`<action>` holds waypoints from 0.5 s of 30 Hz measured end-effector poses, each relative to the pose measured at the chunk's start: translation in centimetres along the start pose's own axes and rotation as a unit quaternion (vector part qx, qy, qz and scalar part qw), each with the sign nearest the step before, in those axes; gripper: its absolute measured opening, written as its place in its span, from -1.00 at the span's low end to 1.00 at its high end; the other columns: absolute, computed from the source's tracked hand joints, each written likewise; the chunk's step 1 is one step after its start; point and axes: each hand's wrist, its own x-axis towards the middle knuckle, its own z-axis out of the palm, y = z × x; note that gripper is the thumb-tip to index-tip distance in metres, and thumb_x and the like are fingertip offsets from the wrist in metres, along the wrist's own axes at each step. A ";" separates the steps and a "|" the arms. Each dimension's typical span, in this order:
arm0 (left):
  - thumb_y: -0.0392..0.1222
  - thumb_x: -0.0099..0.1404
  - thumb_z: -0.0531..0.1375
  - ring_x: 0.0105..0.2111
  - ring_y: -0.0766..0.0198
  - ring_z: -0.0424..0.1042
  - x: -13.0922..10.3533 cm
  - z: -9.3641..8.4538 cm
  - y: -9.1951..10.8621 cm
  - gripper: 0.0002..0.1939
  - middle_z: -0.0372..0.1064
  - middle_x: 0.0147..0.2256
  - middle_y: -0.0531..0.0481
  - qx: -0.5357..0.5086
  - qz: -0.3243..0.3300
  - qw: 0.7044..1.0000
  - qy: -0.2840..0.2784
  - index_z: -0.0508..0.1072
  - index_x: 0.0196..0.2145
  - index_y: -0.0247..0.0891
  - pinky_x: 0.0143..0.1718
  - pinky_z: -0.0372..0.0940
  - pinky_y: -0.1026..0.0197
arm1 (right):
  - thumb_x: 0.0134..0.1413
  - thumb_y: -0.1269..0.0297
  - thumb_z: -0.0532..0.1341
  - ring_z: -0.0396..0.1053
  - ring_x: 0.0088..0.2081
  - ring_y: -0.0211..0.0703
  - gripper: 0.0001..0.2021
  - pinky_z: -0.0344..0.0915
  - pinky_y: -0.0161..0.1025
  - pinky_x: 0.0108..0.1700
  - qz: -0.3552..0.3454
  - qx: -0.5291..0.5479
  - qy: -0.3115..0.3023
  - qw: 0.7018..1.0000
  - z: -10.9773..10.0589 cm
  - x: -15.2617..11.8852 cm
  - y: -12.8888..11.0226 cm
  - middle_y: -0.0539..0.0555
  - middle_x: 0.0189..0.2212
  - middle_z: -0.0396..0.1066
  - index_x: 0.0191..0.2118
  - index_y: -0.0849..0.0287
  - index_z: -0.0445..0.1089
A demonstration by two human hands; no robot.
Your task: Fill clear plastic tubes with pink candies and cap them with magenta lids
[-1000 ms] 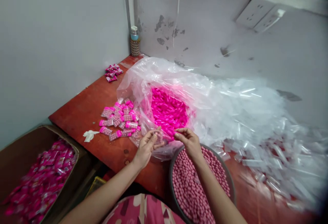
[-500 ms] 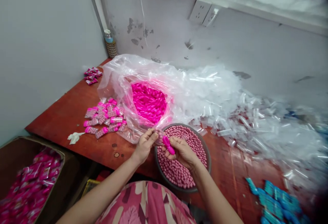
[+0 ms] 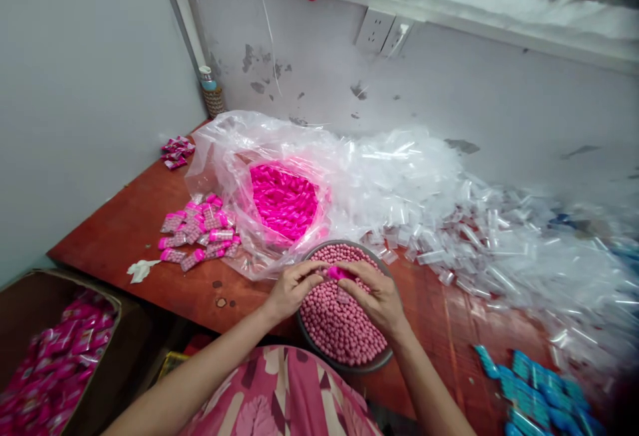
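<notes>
Over a grey bowl [image 3: 388, 356] of pink beads [image 3: 344, 333], my two hands meet at one small item. My left hand [image 3: 295, 289] pinches a small clear tube, mostly hidden behind the fingers. The fingers of my right hand [image 3: 374, 293] close round a bright pink cap [image 3: 339, 273] at the tube's end. Whether the cap is fully seated cannot be made out. Behind the bowl, a clear plastic bag [image 3: 219, 150] lies open around many pink caps [image 3: 284, 200]. Left of it is a pile of pink-capped tubes filled with beads [image 3: 197, 229].
Empty clear tubes [image 3: 479, 236] spread over the right of the red table [image 3: 120, 223]. Blue packets [image 3: 539, 389] lie at the front right. Pink packets fill a cardboard box [image 3: 120, 309] at lower left; more pink packets [image 3: 177, 151] sit at the far left. A crumpled tissue [image 3: 142, 269] lies near the edge.
My right hand has brought the pink cap against the tube in my left hand. Both hands are now together over the bowl, and the camera view has shifted slightly.
</notes>
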 end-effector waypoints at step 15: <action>-0.17 0.12 0.13 -0.23 0.19 0.35 0.4 0.1 -0.9 -0.72 0.40 -0.25 -0.07 -0.070 -0.034 0.997 0.001 0.41 -0.19 -0.29 -0.15 0.21 0.18 | 0.01 0.29 0.11 0.27 -0.15 -0.14 -0.75 0.20 -0.15 -0.09 -0.005 -0.014 0.004 1.000 0.8 0.5 0.4 0.08 -0.21 0.33 -0.12 0.08 0.30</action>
